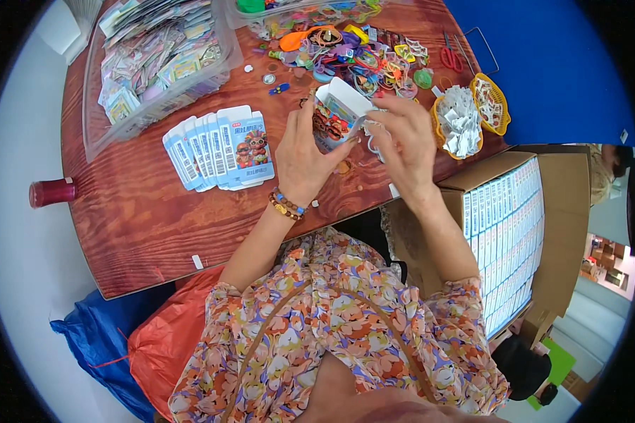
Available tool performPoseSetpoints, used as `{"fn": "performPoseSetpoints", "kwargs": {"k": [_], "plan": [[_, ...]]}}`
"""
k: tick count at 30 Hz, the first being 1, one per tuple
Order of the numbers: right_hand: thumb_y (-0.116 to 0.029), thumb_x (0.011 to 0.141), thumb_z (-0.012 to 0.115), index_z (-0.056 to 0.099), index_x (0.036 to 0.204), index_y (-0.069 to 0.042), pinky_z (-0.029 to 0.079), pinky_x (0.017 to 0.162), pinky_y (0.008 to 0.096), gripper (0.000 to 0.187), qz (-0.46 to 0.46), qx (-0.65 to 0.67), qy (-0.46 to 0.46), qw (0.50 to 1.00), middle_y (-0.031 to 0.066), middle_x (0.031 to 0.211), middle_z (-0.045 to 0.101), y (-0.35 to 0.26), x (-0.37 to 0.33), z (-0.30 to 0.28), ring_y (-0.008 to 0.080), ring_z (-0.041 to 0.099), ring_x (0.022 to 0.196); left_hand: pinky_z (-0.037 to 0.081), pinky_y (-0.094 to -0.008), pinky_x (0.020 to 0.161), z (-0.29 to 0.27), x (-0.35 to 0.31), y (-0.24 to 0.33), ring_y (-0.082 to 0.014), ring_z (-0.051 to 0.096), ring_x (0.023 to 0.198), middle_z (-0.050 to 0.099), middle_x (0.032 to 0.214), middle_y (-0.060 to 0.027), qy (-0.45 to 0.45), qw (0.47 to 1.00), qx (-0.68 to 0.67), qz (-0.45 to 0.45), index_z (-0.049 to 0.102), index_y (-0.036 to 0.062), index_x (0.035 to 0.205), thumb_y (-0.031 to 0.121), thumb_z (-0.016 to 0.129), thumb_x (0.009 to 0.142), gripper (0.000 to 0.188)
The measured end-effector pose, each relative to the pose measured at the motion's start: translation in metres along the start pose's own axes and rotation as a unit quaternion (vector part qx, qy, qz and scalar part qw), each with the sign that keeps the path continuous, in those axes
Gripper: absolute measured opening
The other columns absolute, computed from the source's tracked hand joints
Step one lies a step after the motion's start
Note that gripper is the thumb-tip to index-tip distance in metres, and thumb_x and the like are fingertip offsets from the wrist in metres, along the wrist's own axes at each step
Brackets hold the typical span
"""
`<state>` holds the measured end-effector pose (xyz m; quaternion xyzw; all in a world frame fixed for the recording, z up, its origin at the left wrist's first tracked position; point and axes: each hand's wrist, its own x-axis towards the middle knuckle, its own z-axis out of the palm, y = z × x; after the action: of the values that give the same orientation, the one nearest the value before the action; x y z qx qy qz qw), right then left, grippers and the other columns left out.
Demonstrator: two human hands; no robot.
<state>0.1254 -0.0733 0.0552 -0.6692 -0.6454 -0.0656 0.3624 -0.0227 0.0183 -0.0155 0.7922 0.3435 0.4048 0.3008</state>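
My left hand (303, 151) grips a small cardboard box (329, 125) above the table, thumb along its near side and fingers around its left side. The box is printed with colourful cartoon figures, and its white top flap (347, 96) stands up. A printed, pale piece shows inside the mouth. My right hand (406, 144) is at the box's right edge, its bent fingers closed about the flap's side; the fingertips are partly hidden. Left of my hands, a fanned row of flattened light-blue boxes (219, 149) lies on the table (155, 236).
A clear plastic bin (159, 99) holds many small packets. Colourful small toys (363, 60) are heaped at the back. Red scissors (450, 56) lie near yellow baskets (437, 134) of white packets. A carton (568, 233) of packed boxes stands right; a red jar (52, 192) is left.
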Motion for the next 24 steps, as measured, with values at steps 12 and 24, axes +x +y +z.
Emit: {"fn": "performPoseSetpoints", "kwargs": {"k": [12, 24], "plan": [[0.002, 0.091, 0.068, 0.065, 0.121, -0.001, 0.052, 0.078, 0.0243, 0.031, 0.225, 0.294, -0.040, 0.928, 0.0064, 0.108, 0.069, 0.002, -0.014, 0.023, 0.0104, 0.064, 0.092, 0.056, -0.0393, 0.080, -0.013, -0.003, -0.006, -0.0327, 0.066, 0.100, 0.060, 0.117, -0.0176, 0.013, 0.996, -0.081, 0.045, 0.047, 0.0000, 0.137, 0.018, 0.083, 0.077, 0.073], [-0.002, 0.090, 0.069, 0.070, 0.111, 0.000, 0.051, 0.092, 0.0308, 0.022, 0.197, 0.424, -0.114, 0.877, 0.0092, 0.120, 0.062, 0.010, -0.014, 0.012, 0.0176, 0.062, 0.106, 0.057, -0.0264, 0.079, -0.046, -0.006, -0.020, -0.0136, 0.067, 0.096, 0.065, 0.114, -0.0065, -0.179, 0.886, -0.420, -0.081, 0.052, 0.0059, 0.131, 0.001, 0.072, 0.088, 0.047]]}}
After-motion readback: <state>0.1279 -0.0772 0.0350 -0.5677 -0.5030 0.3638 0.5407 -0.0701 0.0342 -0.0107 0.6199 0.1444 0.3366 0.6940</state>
